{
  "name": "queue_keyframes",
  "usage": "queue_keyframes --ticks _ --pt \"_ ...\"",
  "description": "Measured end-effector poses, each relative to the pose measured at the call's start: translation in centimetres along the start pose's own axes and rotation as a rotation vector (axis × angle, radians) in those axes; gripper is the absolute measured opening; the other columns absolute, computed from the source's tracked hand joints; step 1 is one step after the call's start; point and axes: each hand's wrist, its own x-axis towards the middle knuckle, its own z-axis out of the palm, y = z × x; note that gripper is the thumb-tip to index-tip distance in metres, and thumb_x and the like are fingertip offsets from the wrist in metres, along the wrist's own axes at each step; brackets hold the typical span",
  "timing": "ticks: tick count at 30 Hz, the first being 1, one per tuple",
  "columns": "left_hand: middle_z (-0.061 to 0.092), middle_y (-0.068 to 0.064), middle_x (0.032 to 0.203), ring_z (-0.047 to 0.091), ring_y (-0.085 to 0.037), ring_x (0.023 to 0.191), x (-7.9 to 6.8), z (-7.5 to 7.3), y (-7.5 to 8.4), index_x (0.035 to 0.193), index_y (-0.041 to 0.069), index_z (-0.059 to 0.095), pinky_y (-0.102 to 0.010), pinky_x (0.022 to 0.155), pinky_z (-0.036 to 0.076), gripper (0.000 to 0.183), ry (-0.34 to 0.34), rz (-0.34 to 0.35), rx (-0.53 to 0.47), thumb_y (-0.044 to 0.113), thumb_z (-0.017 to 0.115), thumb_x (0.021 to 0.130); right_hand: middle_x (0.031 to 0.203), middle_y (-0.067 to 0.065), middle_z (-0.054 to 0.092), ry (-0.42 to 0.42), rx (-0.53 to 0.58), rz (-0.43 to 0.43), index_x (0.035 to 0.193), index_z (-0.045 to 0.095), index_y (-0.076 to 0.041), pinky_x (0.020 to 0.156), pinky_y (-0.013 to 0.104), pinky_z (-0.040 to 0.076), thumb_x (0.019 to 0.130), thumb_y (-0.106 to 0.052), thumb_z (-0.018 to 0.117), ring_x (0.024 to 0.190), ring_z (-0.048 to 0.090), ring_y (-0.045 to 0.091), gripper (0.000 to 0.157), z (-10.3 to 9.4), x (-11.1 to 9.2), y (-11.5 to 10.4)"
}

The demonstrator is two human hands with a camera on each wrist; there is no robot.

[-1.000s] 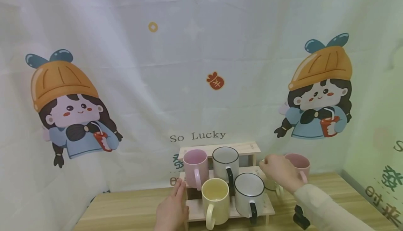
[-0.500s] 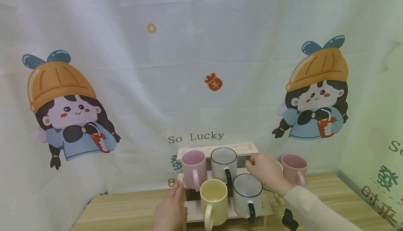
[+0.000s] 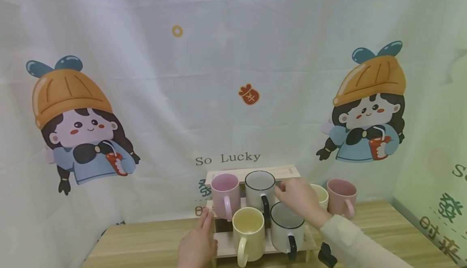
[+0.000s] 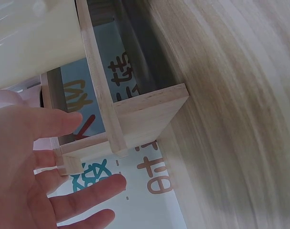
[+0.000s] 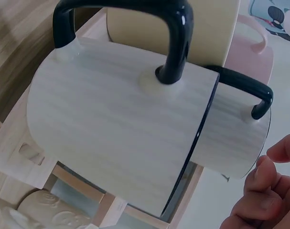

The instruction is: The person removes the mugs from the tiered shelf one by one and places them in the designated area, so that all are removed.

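A stepped wooden rack [image 3: 222, 253] bears several mugs. On its middle tier stand a pink mug [image 3: 225, 197] and a white mug [image 3: 255, 197] with a dark rim and black handle. Below them are a yellow mug [image 3: 249, 235] and a second white mug [image 3: 281, 235]. My left hand [image 3: 198, 239] lies along the rack's left end, fingers extended, as the left wrist view confirms. My right hand [image 3: 300, 199] is at the right rim of the upper white mug, fingers bent and fingertips [image 5: 260, 167] overlapping its edge; I cannot tell whether they pinch it.
Right of the rack, a pale cream mug [image 3: 320, 193] and a dusky pink mug [image 3: 341, 197] stand on the wooden table [image 3: 146, 243]. The rack's top tier [image 3: 284, 172] backs onto a printed curtain [image 3: 175, 97]. A small black device [image 3: 326, 256] sits below my right wrist.
My right hand has moved left from beside the pale cream mug to the upper white mug, uncovering more of the pale mug. The left hand and the racked mugs keep their places.
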Motion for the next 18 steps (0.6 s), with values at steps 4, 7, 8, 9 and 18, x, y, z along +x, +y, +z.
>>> queue_keyframes --ticks 4,7,8,9,18 --pt "0.04 -0.01 0.15 0.065 -0.029 0.072 0.1 0.1 0.0 0.141 0.009 0.045 -0.04 0.053 0.053 0.075 0.0 0.002 -0.003 0.02 0.076 0.073 0.046 -0.007 0.029 -0.009 0.006 0.014 0.049 0.035 -0.016 0.043 0.02 0.019 0.087 -0.025 0.059 0.045 0.028 0.009 0.046 0.4 -0.1 -0.5" --pt "0.04 -0.009 0.15 0.065 -0.028 0.072 0.1 0.1 0.0 0.141 0.009 0.046 -0.04 0.053 0.053 0.075 0.001 0.004 0.0 0.02 0.076 0.073 0.045 -0.008 0.028 -0.01 -0.002 0.017 0.048 0.033 -0.017 0.042 0.02 0.019 0.088 -0.029 0.059 0.044 0.027 0.008 0.05 0.7 -0.2 -1.0" --pt "0.04 -0.009 0.15 0.065 -0.028 0.073 0.1 0.1 0.0 0.141 0.009 0.046 -0.04 0.053 0.053 0.075 0.001 0.005 0.003 0.021 0.076 0.072 0.044 -0.008 0.027 -0.006 -0.006 0.01 0.048 0.032 -0.017 0.042 0.02 0.019 0.089 -0.03 0.059 0.044 0.027 0.008 0.051 0.8 -0.2 -1.2" --pt "0.04 -0.009 0.15 0.065 -0.028 0.073 0.1 0.1 0.0 0.14 0.009 0.046 -0.04 0.053 0.053 0.075 0.002 0.006 0.004 0.021 0.076 0.072 0.044 -0.009 0.026 -0.002 -0.009 0.001 0.047 0.032 -0.017 0.042 0.02 0.018 0.089 -0.031 0.059 0.043 0.026 0.007 0.052 0.9 -0.2 -1.3" --pt "0.04 -0.01 0.15 0.066 -0.031 0.079 0.1 0.1 -0.1 0.14 0.008 0.046 -0.044 0.057 0.054 0.075 0.003 0.011 0.007 0.021 0.076 0.073 0.04 -0.01 0.028 -0.015 -0.018 -0.005 0.045 0.034 -0.017 0.04 0.02 0.021 0.09 -0.034 0.058 0.041 0.029 0.008 0.054 1.7 -0.2 -2.0"
